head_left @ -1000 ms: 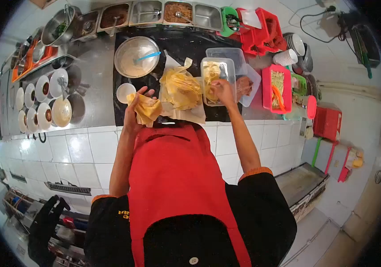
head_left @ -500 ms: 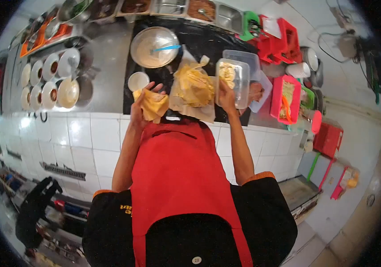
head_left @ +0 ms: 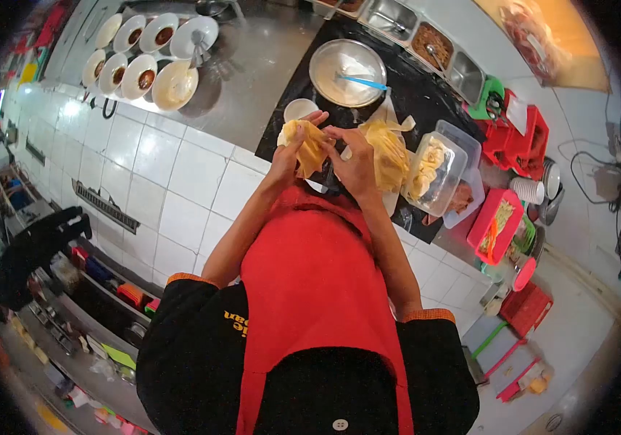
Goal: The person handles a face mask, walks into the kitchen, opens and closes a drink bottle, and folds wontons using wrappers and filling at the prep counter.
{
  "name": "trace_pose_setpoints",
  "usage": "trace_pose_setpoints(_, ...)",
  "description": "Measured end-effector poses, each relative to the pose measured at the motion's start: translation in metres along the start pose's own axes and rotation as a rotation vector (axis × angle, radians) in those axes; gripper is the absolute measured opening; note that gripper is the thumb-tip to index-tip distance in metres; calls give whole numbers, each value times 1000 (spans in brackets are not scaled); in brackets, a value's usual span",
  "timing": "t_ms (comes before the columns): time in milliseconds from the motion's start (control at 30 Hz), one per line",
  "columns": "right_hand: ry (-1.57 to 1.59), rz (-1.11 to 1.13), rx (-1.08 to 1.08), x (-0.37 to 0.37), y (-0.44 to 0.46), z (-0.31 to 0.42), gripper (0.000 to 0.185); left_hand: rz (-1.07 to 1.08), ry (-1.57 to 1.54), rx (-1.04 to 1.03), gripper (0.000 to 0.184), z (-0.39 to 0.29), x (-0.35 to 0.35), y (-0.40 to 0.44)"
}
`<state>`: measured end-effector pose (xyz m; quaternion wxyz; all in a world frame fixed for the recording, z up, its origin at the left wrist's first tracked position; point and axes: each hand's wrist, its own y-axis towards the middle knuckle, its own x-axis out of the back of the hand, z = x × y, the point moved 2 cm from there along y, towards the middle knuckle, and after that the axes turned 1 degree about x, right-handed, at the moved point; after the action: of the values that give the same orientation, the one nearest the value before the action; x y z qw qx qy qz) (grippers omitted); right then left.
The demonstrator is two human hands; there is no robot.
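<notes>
My left hand (head_left: 287,161) holds a yellow wonton wrapper (head_left: 309,151) up in front of the red apron, its thumb across the sheet. My right hand (head_left: 354,161) has its bent fingers together at the wrapper's right edge, pinching it; the fingertips are partly hidden. Just right of that hand, a pile of yellow wrappers (head_left: 390,156) lies on paper. Next to the pile, a clear plastic container (head_left: 449,181) holds several pale folded dumplings (head_left: 428,168). Beyond my hands stand a small white bowl (head_left: 300,109) and a wide metal bowl (head_left: 348,58) with a blue-handled utensil (head_left: 363,82).
At the left, several white bowls (head_left: 175,85) with dark sauce in some stand on the steel counter (head_left: 241,80). Metal food pans (head_left: 464,78) line the back. Red baskets (head_left: 524,141) and a pink tray (head_left: 497,225) sit right. Another person (head_left: 24,254) in dark clothes is far left.
My right hand has left the clear container and moved left to the wrapper in my left hand. The wrapper is now held between both hands. The camera view has turned.
</notes>
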<state>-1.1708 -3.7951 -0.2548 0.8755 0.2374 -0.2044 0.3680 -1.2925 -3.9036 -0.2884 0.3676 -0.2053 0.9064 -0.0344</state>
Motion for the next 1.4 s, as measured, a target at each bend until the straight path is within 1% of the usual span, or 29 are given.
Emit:
trace_pose_setpoints(33,-75,-38,86,-6,2,2,30,-18,-4,-10,62,2,8,-2)
trace_pose_setpoints(100,-107,-2,116,-19,5,3,30,-104,-45,-19,64,8,25,-5)
trace_pose_setpoints(133,-148,15,139,-25,6,5,31,-102,-49,-23,67,9,31,-8)
trace_pose_setpoints(167,-143,28,144,-31,7,5,31,-115,-53,-29,67,10,36,-12)
trace_pose_setpoints(233,21,152,66,-44,9,1,31,-185,-129,-40,60,16,51,-17)
trace_pose_setpoints(267,20,161,70,-48,10,-1,31,-191,-135,-46,60,19,58,-21)
trace_pose_setpoints(333,270,205,-76,-60,8,-8,33,-283,74,41,49,21,73,-30)
trace_pose_setpoints(367,269,211,-75,-63,11,-13,33,-285,71,38,49,22,79,-33)
trace_pose_setpoints(433,519,341,-318,-69,16,-36,38,-422,147,217,38,24,86,-42)
trace_pose_setpoints(467,537,464,-398,-72,18,-50,41,-423,144,214,38,26,91,-42)
trace_pose_setpoints(500,535,466,-398,-73,20,-62,41,-464,145,186,39,33,100,-42)
trace_pose_setpoints(567,-241,354,32,-69,30,-73,43,-500,146,151,40,31,103,-42)
trace_pose_setpoints(600,-462,349,14,-70,29,-73,46,-549,120,217,38,25,101,-44)
trace_pose_setpoints(633,-463,346,14,-73,27,-75,46,-598,94,285,36,20,98,-46)
trace_pose_setpoints(667,-546,409,30,-77,23,-76,46,-596,95,285,36,18,97,-46)
trace_pose_setpoints(700,-628,473,46,-80,21,-78,45,-602,74,247,36,17,96,-45)
trace_pose_setpoints(733,-628,471,50,-81,20,-80,45,-610,51,206,36,15,96,-44)
trace_pose_setpoints(833,-588,447,51,-75,16,-75,43,-616,-6,130,38,12,92,-42)
trace_pose_setpoints(900,-246,323,54,-65,19,-63,38,-597,-11,114,39,11,92,-39)
trace_pose_setpoints(933,-173,296,63,-59,20,-51,36,-573,-19,101,39,11,91,-38)
trace_pose_setpoints(967,-174,294,62,-54,21,-38,36,-571,-18,102,39,12,90,-36)
trace_pose_setpoints(1033,-80,312,155,-46,21,-8,38,-523,55,100,42,10,81,-31)
trace_pose_setpoints(1067,-98,353,170,-41,22,6,40,-509,57,106,42,9,76,-29)
trace_pose_setpoints(1133,-149,346,183,-40,24,8,39,-488,318,81,45,2,65,-26)
trace_pose_setpoints(1233,-222,282,193,-34,28,1,38,-431,385,130,48,-8,50,-26)
trace_pose_setpoints(1300,90,312,82,-27,30,-7,38,-409,341,151,48,-17,41,-24)
trace_pose_setpoints(1333,222,280,-62,-24,25,-5,39,-392,294,173,47,-18,38,-23)
trace_pose_setpoints(1367,220,273,-62,-23,21,-2,39,-386,297,173,47,-15,40,-19)
trace_pose_setpoints(1400,272,247,-130,-21,18,-3,38,-403,264,145,47,-13,42,-15)
